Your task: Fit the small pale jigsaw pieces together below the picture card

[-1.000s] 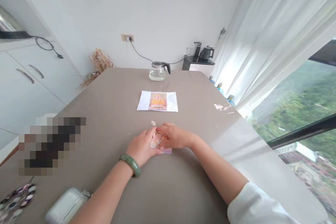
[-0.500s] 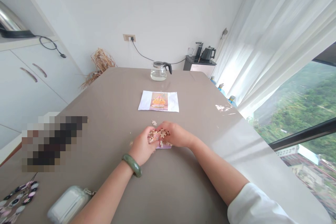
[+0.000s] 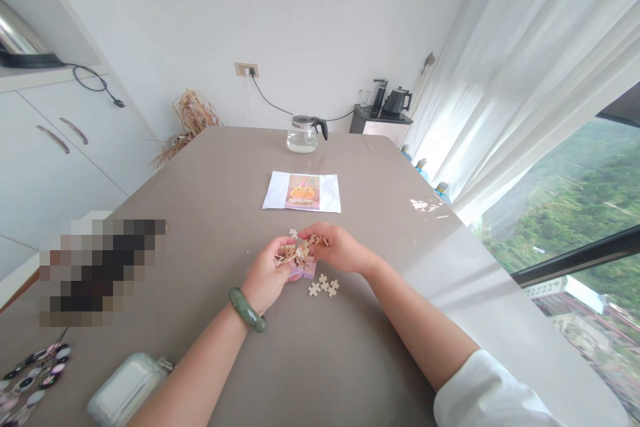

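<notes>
My left hand (image 3: 267, 271), with a green bangle at its wrist, is closed around a heap of small jigsaw puzzle pieces (image 3: 301, 250). From the other side my right hand (image 3: 340, 248) curls its fingers over the same heap. Part of a pinkish-purple printed section (image 3: 309, 268) shows under the pieces, by the left fingers. Several loose puzzle pieces (image 3: 324, 285) lie on the table just below the hands. One more single piece (image 3: 293, 233) rests above them. Beyond the hands lies a white sheet (image 3: 275, 192) with an orange cartoon picture (image 3: 303, 192).
A glass teapot (image 3: 302, 136) with a black handle stands at the table's far end. On the left lie a white case (image 3: 127, 387), a beaded strap (image 3: 40, 373) and a blurred-out item (image 3: 105, 273). A window and curtain (image 3: 500, 80) border the right side.
Several puzzle pieces now lie on the table below my hands, where none lay before. My left hand has shifted slightly left, and the heap between the hands is more spread.
</notes>
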The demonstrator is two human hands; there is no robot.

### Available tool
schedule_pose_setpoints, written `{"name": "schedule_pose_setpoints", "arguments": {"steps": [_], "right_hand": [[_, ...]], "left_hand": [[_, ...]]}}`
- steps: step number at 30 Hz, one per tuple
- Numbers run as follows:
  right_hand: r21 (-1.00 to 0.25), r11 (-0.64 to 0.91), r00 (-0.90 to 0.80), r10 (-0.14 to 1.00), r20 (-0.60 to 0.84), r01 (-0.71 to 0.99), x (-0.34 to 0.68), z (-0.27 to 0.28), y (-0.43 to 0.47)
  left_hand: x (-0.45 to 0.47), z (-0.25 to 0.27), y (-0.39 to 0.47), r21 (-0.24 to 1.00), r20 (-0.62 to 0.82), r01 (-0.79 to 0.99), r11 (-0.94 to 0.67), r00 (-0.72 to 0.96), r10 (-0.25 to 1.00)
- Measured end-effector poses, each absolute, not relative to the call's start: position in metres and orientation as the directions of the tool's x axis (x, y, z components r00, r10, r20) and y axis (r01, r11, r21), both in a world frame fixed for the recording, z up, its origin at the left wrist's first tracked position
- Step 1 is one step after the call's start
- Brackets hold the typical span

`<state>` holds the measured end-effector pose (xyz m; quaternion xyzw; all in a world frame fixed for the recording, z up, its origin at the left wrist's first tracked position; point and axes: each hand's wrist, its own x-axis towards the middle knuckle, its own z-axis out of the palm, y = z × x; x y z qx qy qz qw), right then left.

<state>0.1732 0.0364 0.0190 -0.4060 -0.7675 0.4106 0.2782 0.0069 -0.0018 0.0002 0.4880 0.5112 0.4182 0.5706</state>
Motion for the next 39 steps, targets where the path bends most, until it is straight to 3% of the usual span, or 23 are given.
{"name": "schedule_pose_setpoints", "arguments": {"steps": [6, 12, 14, 17, 21, 30, 35, 39], "right_hand": [[-0.793, 0.449, -0.662, 0.745, 0.078, 0.412, 0.171, 0.021, 0.032], [-0.755, 0.495, -0.638, 0.758, 0.134, 0.43, 0.161, 0.014, 0.026], [-0.765, 0.491, -0.624, 0.766, 0.151, 0.418, 0.159, 0.015, 0.025], [-0.831, 0.39, -0.636, 0.769, 0.058, 0.397, 0.161, 0.02, 0.025], [-0.905, 0.246, -0.634, 0.772, -0.034, 0.348, 0.165, 0.025, 0.026], [-0.957, 0.169, -0.632, 0.775, -0.019, 0.236, 0.164, 0.03, 0.027], [-0.927, 0.24, -0.446, 0.89, 0.093, 0.287, 0.162, 0.024, 0.03], [-0.944, 0.201, -0.33, 0.938, 0.108, 0.262, 0.16, 0.021, 0.033]], "left_hand": [[0.009, 0.003, 0.001, 0.967, -0.206, -0.131, 0.218, 0.099, 0.973], [0.008, 0.005, 0.001, 0.876, -0.259, -0.369, 0.31, 0.183, 0.948], [0.007, 0.006, 0.001, 0.85, -0.259, -0.41, 0.33, 0.219, 0.941], [0.003, 0.008, 0.001, 0.823, -0.258, -0.448, 0.349, 0.252, 0.933], [-0.002, 0.011, 0.001, 0.814, -0.231, -0.462, 0.352, 0.297, 0.926], [-0.002, 0.01, 0.004, 0.846, -0.251, -0.43, 0.314, 0.198, 0.948], [0.0, 0.01, 0.0, 0.869, -0.278, -0.349, 0.349, 0.238, 0.931], [0.003, 0.01, -0.002, 0.863, -0.28, -0.352, 0.362, 0.264, 0.923]]}}
